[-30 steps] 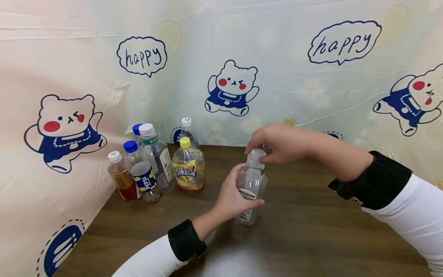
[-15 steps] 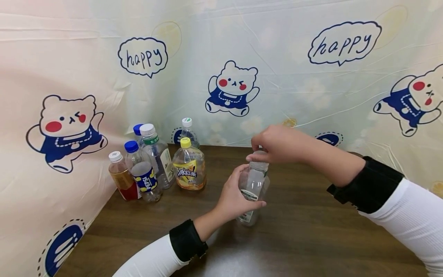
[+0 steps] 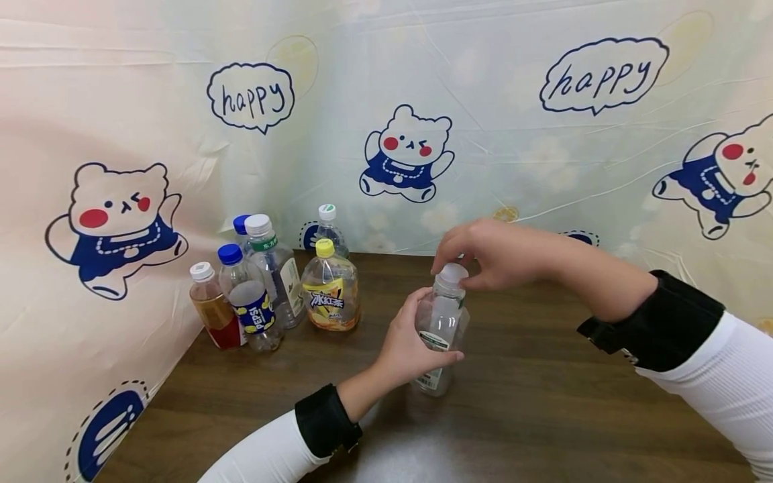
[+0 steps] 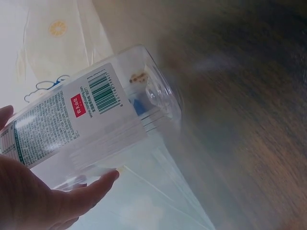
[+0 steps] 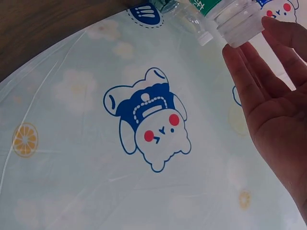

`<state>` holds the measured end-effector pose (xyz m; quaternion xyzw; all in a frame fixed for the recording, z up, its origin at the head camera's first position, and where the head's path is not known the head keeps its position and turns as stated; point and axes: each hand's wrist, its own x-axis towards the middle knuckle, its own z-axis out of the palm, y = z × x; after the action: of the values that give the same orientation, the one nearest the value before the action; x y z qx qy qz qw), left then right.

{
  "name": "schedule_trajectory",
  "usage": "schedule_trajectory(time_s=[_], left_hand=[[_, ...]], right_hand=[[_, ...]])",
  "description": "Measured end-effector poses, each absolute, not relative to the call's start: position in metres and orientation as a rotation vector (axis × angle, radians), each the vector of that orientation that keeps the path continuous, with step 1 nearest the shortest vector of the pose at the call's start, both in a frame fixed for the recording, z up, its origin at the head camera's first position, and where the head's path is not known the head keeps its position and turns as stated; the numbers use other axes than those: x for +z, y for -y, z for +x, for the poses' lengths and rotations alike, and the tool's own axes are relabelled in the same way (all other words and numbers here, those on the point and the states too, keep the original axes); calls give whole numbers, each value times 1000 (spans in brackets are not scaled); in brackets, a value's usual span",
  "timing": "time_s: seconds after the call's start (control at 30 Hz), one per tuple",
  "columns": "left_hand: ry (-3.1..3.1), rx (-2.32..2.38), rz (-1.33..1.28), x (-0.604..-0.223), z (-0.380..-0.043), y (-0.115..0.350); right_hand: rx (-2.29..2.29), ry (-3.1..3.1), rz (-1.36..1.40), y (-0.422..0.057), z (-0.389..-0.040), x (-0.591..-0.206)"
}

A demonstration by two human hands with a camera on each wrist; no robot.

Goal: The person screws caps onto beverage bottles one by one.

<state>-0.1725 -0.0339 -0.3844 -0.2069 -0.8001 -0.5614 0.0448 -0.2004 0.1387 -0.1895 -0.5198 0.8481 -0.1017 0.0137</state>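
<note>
My left hand (image 3: 410, 345) grips a clear plastic bottle (image 3: 445, 318) around its body, and the bottle leans slightly. Its label (image 4: 53, 120), with green print, a barcode and a small red patch, faces the left wrist view. At the bottle's top is a pale translucent screw cap (image 3: 451, 274). My right hand (image 3: 495, 251) comes over from the right, with fingertips and thumb on opposite sides of this cap. In the right wrist view, the thumb (image 5: 280, 31) sits at the ribbed cap's edge, while a fingertip (image 5: 231, 55) meets its other side.
Several bottles stand at the left back of the brown table (image 3: 543, 402): a yellow-capped iced tea bottle (image 3: 330, 298), a blue-capped Pepsi bottle (image 3: 250, 308), a white-capped bottle with brown liquid (image 3: 211, 305), and others behind. A printed curtain (image 3: 495, 134) hangs behind the table.
My right hand turned over the cap: half a second ago the thumb lay across its front, and now it is back at the right side. The left hand stays nearly still on the bottle.
</note>
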Motion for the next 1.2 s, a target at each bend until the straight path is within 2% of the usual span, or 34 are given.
schedule_trajectory(time_s=[0.47, 1.0, 1.2], left_hand=[[2443, -1732, -616, -385, -170, 33], [2429, -1725, -637, -387, -170, 31], [2421, -1769, -580, -386, -169, 31]], right_hand=[[-207, -2767, -1566, -136, -197, -198], [-48, -2886, -1369, -130, -193, -203], [-6, -2936, -1396, -128, -193, -208]])
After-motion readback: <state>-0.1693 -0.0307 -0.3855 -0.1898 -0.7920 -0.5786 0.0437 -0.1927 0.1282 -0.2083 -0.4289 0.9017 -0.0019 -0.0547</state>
